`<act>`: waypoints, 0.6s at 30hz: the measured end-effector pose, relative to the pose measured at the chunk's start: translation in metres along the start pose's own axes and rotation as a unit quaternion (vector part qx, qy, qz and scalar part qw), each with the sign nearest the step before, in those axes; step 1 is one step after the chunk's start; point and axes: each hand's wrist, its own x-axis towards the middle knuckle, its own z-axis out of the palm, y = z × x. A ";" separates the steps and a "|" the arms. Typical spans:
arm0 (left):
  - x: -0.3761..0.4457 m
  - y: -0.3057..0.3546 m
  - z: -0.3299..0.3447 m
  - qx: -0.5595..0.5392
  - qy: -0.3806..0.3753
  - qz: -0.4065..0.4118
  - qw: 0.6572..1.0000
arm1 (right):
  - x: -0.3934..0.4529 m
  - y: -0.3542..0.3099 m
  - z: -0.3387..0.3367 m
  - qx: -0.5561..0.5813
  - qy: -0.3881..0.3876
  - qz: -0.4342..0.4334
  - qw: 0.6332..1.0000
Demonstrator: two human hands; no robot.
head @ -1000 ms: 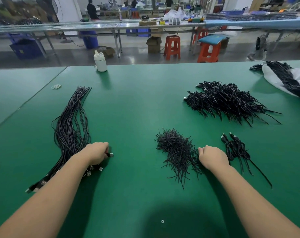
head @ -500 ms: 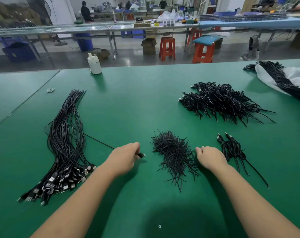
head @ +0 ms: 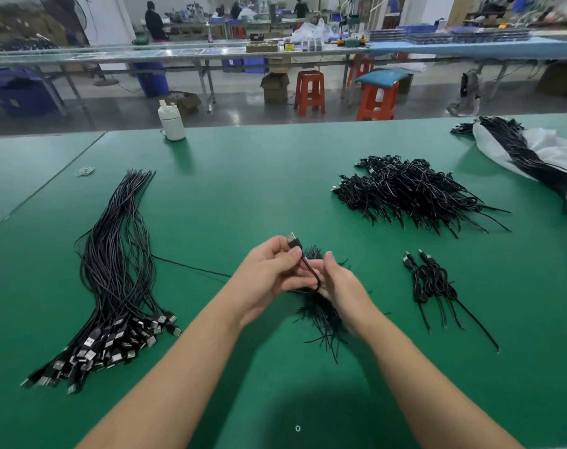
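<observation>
Green tabletop (head: 243, 189), factory hall behind: one cable (head: 310, 269), plug upward, now sits over the pile of ties (head: 324, 315), drawn a second ago from the loose bundle (head: 113, 270) at your left. Your left hand (head: 269, 277) pinches it below the plug and your right hand (head: 343, 286) grips its lower bend, so coiling can likely begin.

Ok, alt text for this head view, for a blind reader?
Two bare hands hold one black cable over a heap of black ties on a green table: the left hand pinches it below the plug, the right hand grips it lower down. More cables lie in piles on both sides.
</observation>
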 end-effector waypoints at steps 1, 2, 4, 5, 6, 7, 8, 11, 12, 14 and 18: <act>0.002 0.000 0.000 0.007 0.030 0.009 0.999 | -0.002 -0.002 0.008 0.024 -0.016 0.008 1.000; 0.004 0.001 -0.001 0.017 0.056 0.021 0.998 | -0.003 -0.003 0.014 0.034 -0.028 0.005 0.999; 0.005 0.000 -0.006 0.026 0.087 0.047 0.995 | -0.006 -0.004 0.022 0.041 -0.031 -0.022 0.998; 0.005 -0.001 -0.008 0.032 0.097 0.060 0.993 | -0.007 -0.005 0.025 0.038 -0.023 -0.035 0.998; 0.004 -0.003 -0.011 0.045 0.111 0.073 0.990 | -0.008 -0.006 0.026 0.023 -0.014 -0.043 0.999; 0.004 -0.005 -0.013 0.070 0.128 0.089 0.985 | -0.009 -0.007 0.027 0.001 -0.007 -0.048 0.999; 0.004 -0.008 -0.016 0.105 0.146 0.105 0.978 | -0.010 -0.008 0.028 -0.024 -0.001 -0.051 0.998; 0.002 -0.012 -0.021 0.177 0.147 0.107 0.967 | -0.015 -0.008 0.030 -0.064 0.002 -0.069 0.996; 0.001 -0.013 -0.023 0.185 0.124 0.090 0.971 | -0.016 -0.008 0.032 -0.064 -0.002 -0.074 0.995; -0.002 -0.015 -0.025 0.212 0.056 0.051 0.974 | -0.017 -0.007 0.036 -0.058 -0.009 -0.077 0.995; -0.009 -0.015 -0.025 0.260 -0.011 0.038 0.965 | -0.018 -0.005 0.041 -0.066 -0.014 -0.079 0.995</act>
